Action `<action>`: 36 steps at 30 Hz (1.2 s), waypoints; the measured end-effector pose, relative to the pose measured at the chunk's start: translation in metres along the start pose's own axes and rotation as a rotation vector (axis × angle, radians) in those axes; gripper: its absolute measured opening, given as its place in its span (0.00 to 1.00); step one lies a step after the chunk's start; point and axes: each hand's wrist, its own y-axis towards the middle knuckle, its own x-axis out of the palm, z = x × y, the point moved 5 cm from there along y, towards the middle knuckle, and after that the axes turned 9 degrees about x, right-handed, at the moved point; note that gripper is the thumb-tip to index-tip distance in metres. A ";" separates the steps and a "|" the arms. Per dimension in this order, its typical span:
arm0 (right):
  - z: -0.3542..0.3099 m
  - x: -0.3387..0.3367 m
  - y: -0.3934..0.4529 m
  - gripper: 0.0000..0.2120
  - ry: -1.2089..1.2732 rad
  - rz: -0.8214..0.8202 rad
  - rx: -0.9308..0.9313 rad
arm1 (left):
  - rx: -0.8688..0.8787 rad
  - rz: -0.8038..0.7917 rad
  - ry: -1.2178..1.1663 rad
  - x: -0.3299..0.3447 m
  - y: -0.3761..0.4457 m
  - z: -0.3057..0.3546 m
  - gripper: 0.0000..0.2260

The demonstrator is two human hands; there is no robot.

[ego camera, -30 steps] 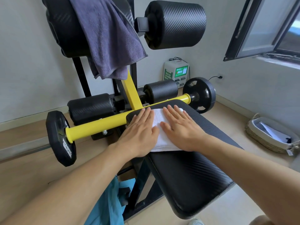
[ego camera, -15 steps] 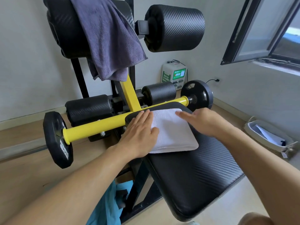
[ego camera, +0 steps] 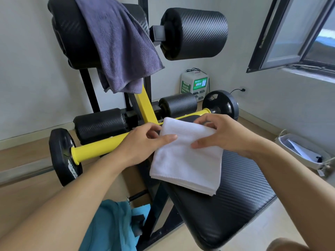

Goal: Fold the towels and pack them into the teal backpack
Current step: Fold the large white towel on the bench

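Left hand and right hand each pinch the far edge of the folded white towel, thumbs on top, fingers curled beneath and partly hidden. The towel's near end rests on the black bench pad. The teal backpack is cut off below. Half a second ago, the towel lay flat under the left palm.

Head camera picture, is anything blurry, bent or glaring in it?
Head view: wide-angle bending bows the window frame and the wall edges; soft daylight from the window, no harsh glare; the white towel is bright but keeps texture; both hands, left hand and right hand, look sharp.
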 end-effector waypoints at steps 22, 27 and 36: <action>0.027 0.011 0.018 0.20 0.320 -0.081 -0.061 | 0.007 -0.041 -0.570 0.000 0.001 -0.019 0.27; 0.033 0.009 0.022 0.23 0.292 -0.085 -0.100 | 0.098 -0.014 -0.473 0.000 0.003 -0.017 0.23; 0.035 -0.004 0.015 0.15 0.341 -0.039 -0.178 | 0.165 -0.076 -0.561 0.005 0.000 -0.012 0.14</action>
